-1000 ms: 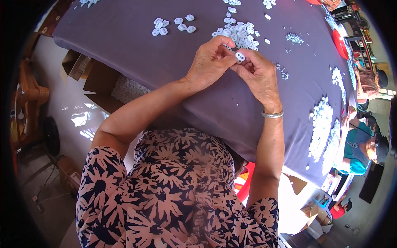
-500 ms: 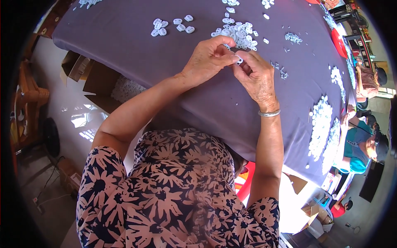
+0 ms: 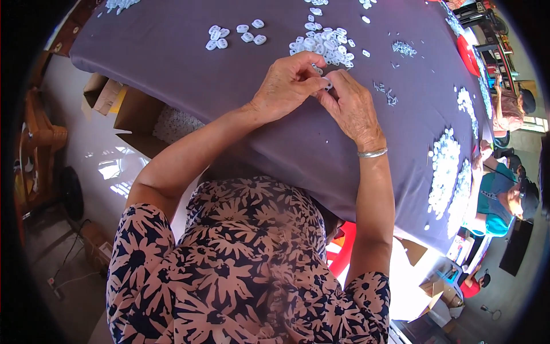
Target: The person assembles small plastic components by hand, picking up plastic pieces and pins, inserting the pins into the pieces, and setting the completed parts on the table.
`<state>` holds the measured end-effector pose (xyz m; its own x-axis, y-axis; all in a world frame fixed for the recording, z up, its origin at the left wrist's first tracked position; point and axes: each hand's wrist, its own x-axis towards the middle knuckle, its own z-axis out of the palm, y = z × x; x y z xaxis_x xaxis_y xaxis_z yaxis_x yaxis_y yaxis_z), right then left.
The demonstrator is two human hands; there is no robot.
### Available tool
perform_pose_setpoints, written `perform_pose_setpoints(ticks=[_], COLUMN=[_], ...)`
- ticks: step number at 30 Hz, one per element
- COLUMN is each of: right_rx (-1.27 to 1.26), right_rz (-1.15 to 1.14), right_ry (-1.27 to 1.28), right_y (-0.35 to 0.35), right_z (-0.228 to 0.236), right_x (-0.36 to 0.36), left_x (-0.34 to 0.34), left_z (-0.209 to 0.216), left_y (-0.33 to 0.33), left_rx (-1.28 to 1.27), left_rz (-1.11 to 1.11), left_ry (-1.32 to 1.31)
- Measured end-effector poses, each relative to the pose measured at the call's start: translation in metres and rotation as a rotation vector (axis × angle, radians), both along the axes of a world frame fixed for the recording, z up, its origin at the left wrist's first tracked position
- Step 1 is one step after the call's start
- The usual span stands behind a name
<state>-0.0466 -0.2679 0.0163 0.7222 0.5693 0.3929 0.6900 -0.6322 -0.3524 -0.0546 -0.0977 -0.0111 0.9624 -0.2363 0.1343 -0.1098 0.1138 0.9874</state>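
Note:
Over the dark cloth my two hands meet at the fingertips around a small white oval plastic piece with two holes (image 3: 327, 86). My left hand (image 3: 285, 81) has its thumb against the piece, its fingers curled in a pinch. Thumb and fingers of my right hand (image 3: 350, 103) close on the same piece from the other side; part of it is hidden behind the fingertips. Just beyond the hands lies a loose pile of similar white pieces (image 3: 325, 45). To the right of my right hand are scattered tiny metal screws or pins (image 3: 389, 96).
A dark tablecloth (image 3: 240, 71) covers the table. More white pieces (image 3: 215, 38) sit at the far left. Another heap of tiny metal parts (image 3: 404, 49) lies far right. White heaps (image 3: 444, 172) line the right side, near a co-worker in teal (image 3: 498, 195). An open cardboard box (image 3: 137, 126) stands below the left edge.
My right hand's fingers have drawn closer together around the white piece, and the hand has shifted slightly. My left hand stays nearly in place. The whole view has moved a little.

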Motion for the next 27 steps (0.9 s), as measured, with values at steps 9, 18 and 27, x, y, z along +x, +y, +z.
perform_pose_setpoints(ticks=[9, 18, 27], right_rx=[-0.061, -0.015, 0.052], right_rz=[-0.032, -0.001, -0.051], right_ry=[0.076, 0.073, -0.013], right_y=[0.004, 0.003, 0.01], right_z=[0.0, -0.006, -0.004], right_x=[-0.006, -0.008, -0.006], left_x=[-0.004, -0.011, -0.006], left_z=[0.001, 0.011, 0.012], left_y=[-0.005, -0.005, -0.001], left_rx=[-0.122, -0.035, 0.011], left_rz=[-0.018, 0.018, 0.026], left_ry=[0.049, 0.086, 0.046])
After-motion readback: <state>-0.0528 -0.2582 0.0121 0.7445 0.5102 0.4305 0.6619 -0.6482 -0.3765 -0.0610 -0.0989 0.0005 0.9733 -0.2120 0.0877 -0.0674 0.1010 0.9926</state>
